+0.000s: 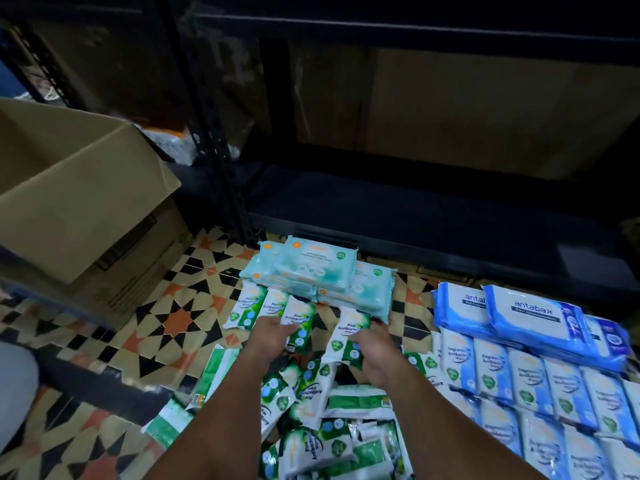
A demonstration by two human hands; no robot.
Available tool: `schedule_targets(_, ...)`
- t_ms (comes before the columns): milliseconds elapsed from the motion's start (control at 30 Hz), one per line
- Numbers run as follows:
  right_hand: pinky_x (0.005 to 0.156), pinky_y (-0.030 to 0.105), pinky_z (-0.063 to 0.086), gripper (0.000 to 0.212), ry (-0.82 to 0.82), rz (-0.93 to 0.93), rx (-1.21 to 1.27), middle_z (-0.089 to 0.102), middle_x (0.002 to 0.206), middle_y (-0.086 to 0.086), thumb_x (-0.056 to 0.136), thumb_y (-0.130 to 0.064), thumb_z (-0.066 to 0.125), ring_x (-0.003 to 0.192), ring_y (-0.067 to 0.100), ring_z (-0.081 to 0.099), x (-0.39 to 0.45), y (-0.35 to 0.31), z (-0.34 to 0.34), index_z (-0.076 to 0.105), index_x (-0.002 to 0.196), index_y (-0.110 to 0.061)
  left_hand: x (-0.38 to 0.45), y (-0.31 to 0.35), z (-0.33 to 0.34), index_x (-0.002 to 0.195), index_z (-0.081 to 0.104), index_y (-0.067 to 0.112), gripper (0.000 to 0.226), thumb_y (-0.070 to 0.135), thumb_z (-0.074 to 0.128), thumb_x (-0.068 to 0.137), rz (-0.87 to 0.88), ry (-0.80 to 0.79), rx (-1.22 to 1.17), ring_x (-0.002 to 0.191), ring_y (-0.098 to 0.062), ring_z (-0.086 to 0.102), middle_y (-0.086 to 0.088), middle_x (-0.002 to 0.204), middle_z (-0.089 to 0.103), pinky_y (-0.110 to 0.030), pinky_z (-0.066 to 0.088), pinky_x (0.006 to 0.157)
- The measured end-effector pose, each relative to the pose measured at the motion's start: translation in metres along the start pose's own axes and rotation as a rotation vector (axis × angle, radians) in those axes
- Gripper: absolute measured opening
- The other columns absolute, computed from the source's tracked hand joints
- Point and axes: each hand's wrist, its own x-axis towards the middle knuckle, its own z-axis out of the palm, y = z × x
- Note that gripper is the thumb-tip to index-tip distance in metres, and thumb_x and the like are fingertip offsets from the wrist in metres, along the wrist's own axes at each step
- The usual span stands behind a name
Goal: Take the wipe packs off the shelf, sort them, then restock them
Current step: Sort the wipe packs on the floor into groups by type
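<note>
Your left hand [273,332] pinches one green Pine Antibacterial wipe pack [299,318]; your right hand [375,344] curls round another [348,336], both at the near end of the row on the tiled floor [173,320]. Set each upright, touching its neighbour, label facing you, just before the teal packs [318,271]. Draw next from the loose green heap [329,410]; the bottom shelf [415,202] stands bare behind.

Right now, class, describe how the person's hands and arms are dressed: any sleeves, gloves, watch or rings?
Both forearms are bare to the frame's bottom edge: no sleeves show. The left hand and right hand wear no gloves. No watch or bracelet on either wrist; rings cannot be made out.
</note>
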Motion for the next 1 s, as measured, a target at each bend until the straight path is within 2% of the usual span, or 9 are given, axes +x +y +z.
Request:
schedule_targets(67, 0.101, 0.044, 0.045, 0.031, 0.02, 0.009, -0.003, 0.056, 0.123, 0.012, 0.097, 0.004, 0.049, 0.109, 0.029, 0.056, 0.015, 0.002, 0.007, 0.046, 0.118, -0.018, 0.009, -0.003, 0.003, 0.125, 0.06, -0.006, 0.035, 0.016, 0.064, 0.098, -0.023, 0.016, 0.09, 0.109, -0.034, 0.058, -0.022, 0.116, 0.064, -0.038, 0.043, 0.088)
schedule_targets(100, 0.103, 0.047, 0.045, 0.036, 0.038, 0.01, -0.017, 0.056, 0.134, 0.014, 0.095, 0.001, 0.049, 0.114, 0.032, 0.056, 0.029, 0.008, 0.012, 0.048, 0.125, -0.018, 0.01, -0.003, 0.005, 0.106, 0.062, -0.002, 0.017, 0.013, 0.061, 0.098, -0.005, 0.003, 0.129, 0.09, -0.029, 0.057, -0.017, 0.09, 0.062, -0.036, 0.04, 0.078)
schedule_targets(167, 0.104, 0.053, 0.046, 0.053, 0.075, -0.013, -0.048, 0.049, 0.148, 0.01, 0.093, -0.007, 0.048, 0.125, 0.035, 0.053, 0.076, 0.029, 0.015, 0.044, 0.144, -0.019, 0.016, -0.004, 0.01, 0.09, 0.061, 0.006, 0.011, 0.012, 0.058, 0.099, 0.059, -0.019, 0.204, 0.077, -0.026, 0.052, -0.008, 0.075, 0.056, -0.032, 0.035, 0.073)
schedule_targets(300, 0.086, 0.045, 0.058, 0.057, 0.14, -0.073, -0.171, 0.06, 0.127, 0.005, 0.094, -0.009, 0.049, 0.102, 0.028, 0.063, 0.056, 0.024, 0.028, 0.04, 0.148, -0.025, 0.026, -0.013, 0.019, 0.088, 0.057, 0.02, 0.014, 0.021, 0.058, 0.102, 0.237, 0.002, 0.33, 0.081, -0.022, 0.053, 0.0, 0.086, 0.057, -0.035, 0.047, 0.081)
schedule_targets(367, 0.072, 0.038, 0.053, 0.053, 0.161, -0.118, -0.197, 0.063, 0.117, 0.006, 0.096, -0.005, 0.052, 0.094, 0.027, 0.064, 0.052, 0.024, 0.032, 0.041, 0.146, -0.022, 0.034, -0.023, 0.021, 0.113, 0.066, 0.013, 0.018, 0.024, 0.057, 0.102, 0.299, 0.058, 0.427, 0.098, -0.026, 0.062, -0.01, 0.108, 0.065, -0.043, 0.053, 0.091)
schedule_targets(467, 0.075, 0.035, 0.049, 0.053, 0.223, -0.162, -0.234, 0.063, 0.123, 0.009, 0.094, -0.002, 0.058, 0.099, 0.027, 0.062, 0.057, 0.03, 0.038, 0.043, 0.14, -0.021, 0.033, -0.032, 0.021, 0.151, 0.043, 0.019, 0.048, 0.026, 0.05, 0.104, 0.349, 0.189, 0.635, 0.124, -0.027, 0.052, -0.009, 0.134, 0.058, -0.041, 0.047, 0.099)
schedule_targets(633, 0.083, 0.029, 0.048, 0.056, 0.283, -0.262, -0.405, 0.061, 0.128, 0.008, 0.088, -0.005, 0.069, 0.11, 0.028, 0.062, 0.064, 0.038, 0.05, 0.046, 0.139, -0.017, 0.032, -0.039, 0.018, 0.148, 0.046, 0.034, 0.055, 0.028, 0.06, 0.095, 0.46, 0.328, 0.987, 0.117, -0.025, 0.039, -0.004, 0.128, 0.051, -0.038, 0.037, 0.093)
schedule_targets(800, 0.083, 0.033, 0.05, 0.061, 0.359, -0.318, -0.573, 0.058, 0.126, 0.013, 0.084, -0.022, 0.079, 0.111, 0.032, 0.059, 0.064, 0.037, 0.052, 0.05, 0.137, -0.015, 0.046, -0.042, 0.014, 0.142, 0.055, 0.032, 0.044, 0.029, 0.056, 0.099, 0.485, 0.231, 0.947, 0.153, -0.032, 0.011, -0.005, 0.162, 0.029, -0.053, 0.014, 0.121)
schedule_targets(1000, 0.085, 0.034, 0.053, 0.067, 0.31, -0.363, -0.595, 0.067, 0.12, 0.009, 0.082, -0.034, 0.082, 0.105, 0.029, 0.065, 0.065, 0.038, 0.049, 0.052, 0.138, -0.014, 0.061, -0.05, 0.005, 0.145, 0.054, 0.027, 0.042, 0.025, 0.051, 0.103, 0.526, 0.117, 0.788, 0.156, -0.023, 0.008, 0.002, 0.165, 0.026, -0.051, 0.002, 0.125)
